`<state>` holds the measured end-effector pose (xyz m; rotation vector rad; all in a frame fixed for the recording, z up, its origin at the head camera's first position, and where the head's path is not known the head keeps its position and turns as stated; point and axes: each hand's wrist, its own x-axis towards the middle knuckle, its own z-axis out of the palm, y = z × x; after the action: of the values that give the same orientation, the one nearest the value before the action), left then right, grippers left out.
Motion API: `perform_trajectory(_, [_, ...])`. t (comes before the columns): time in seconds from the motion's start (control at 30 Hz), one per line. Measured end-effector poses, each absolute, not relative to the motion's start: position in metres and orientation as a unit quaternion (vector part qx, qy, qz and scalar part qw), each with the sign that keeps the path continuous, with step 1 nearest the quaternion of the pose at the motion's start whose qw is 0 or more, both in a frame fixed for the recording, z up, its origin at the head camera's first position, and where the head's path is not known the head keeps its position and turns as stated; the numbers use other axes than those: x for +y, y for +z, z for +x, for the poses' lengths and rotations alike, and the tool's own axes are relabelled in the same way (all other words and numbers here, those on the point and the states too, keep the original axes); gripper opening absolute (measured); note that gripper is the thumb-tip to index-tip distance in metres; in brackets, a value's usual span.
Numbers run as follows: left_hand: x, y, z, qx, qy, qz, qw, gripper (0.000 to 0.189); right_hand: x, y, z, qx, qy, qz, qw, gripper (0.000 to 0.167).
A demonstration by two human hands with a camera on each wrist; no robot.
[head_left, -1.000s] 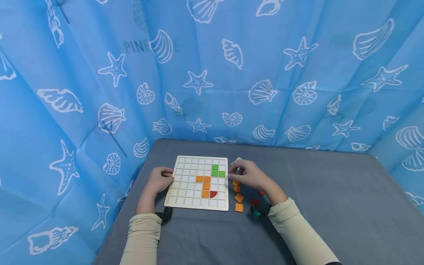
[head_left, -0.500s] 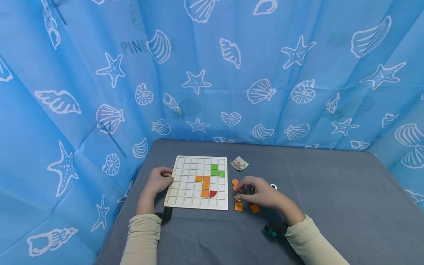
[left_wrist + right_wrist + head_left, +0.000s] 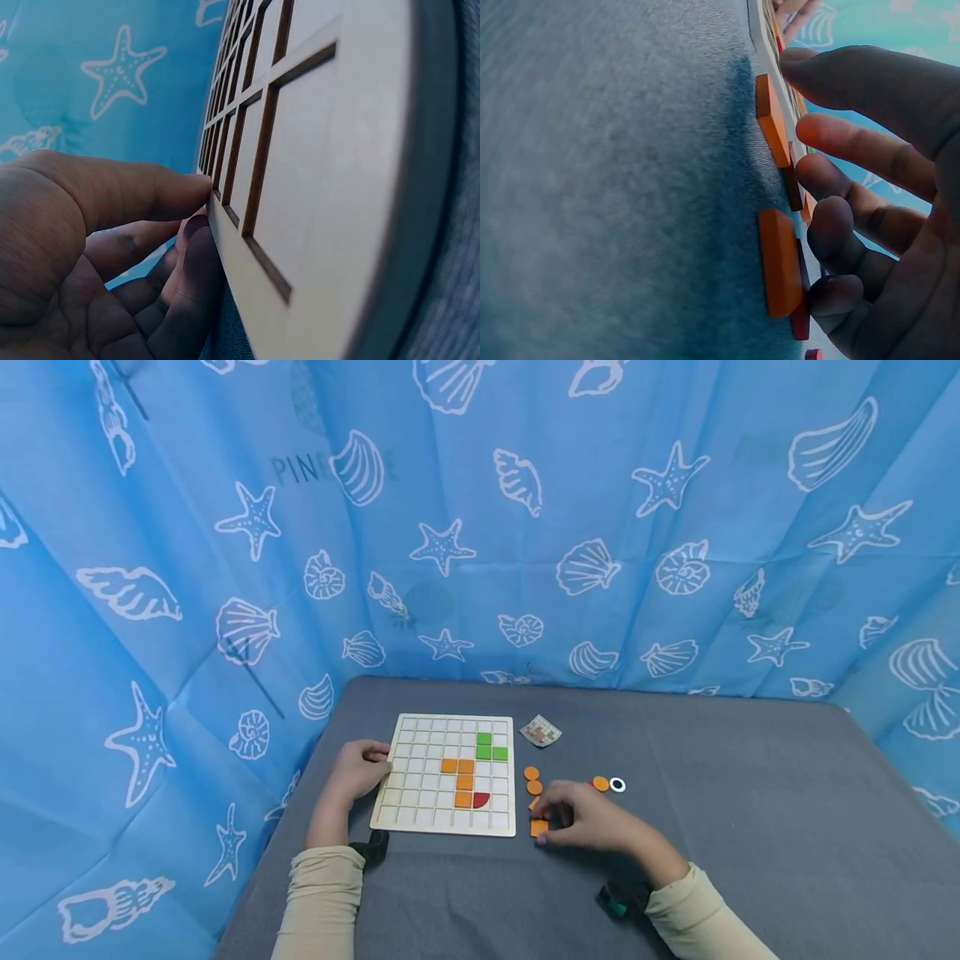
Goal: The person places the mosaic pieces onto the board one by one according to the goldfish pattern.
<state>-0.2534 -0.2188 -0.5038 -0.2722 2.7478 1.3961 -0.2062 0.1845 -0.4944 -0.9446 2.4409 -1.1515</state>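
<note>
A pale wooden grid board lies flat on the table. It bears several orange squares, a few green squares and a red quarter-circle tile. My left hand pinches the board's left edge, with a finger on top and others curled against the side in the left wrist view. To the right of the board, my right hand hovers with thumb and fingers apart over an orange square tile. In the right wrist view nothing sits between its fingers, and that orange tile is close to them.
Two orange round tiles lie right of the board, with a small patterned card behind. Another orange disc and a white ring lie beyond my right hand. A blue shell-print curtain hangs behind the table.
My right hand has moved from the board's upper right edge toward the front, down to the orange square tile, uncovering the card and discs. My left hand has stayed on the board.
</note>
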Motion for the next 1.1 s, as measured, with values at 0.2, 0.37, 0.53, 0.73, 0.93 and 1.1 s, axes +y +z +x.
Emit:
perform_trajectory(0.2, [-0.2191, -0.5048, -0.2533, 0.886, 0.454, -0.088, 0.022, 0.033, 0.1829, -0.4927, -0.2046, 0.854, -0.385, -0.316, 0.15, 0.026])
perform_trajectory(0.37, [-0.2192, -0.5053, -0.2535, 0.886, 0.456, -0.087, 0.021, 0.032, 0.1826, -0.4921, -0.2041, 0.854, -0.382, -0.316, 0.156, 0.022])
perform_trajectory(0.53, [-0.2193, -0.5061, -0.2536, 0.886, 0.455, -0.086, 0.021, 0.032, 0.1816, -0.4921, -0.2034, 0.854, -0.379, -0.316, 0.163, 0.018])
perform_trajectory(0.73, [-0.2197, -0.5064, -0.255, 0.884, 0.458, -0.085, 0.022, 0.033, 0.1797, -0.4912, -0.2027, 0.857, -0.374, -0.304, 0.181, 0.017])
perform_trajectory(0.93, [-0.22, -0.5066, -0.2561, 0.885, 0.457, -0.087, 0.022, 0.032, 0.1797, -0.4906, -0.2025, 0.859, -0.369, -0.302, 0.188, 0.018])
perform_trajectory(1.1, [-0.2193, -0.5066, -0.2545, 0.885, 0.457, -0.088, 0.021, 0.032, 0.1808, -0.4915, -0.203, 0.855, -0.373, -0.307, 0.186, 0.021])
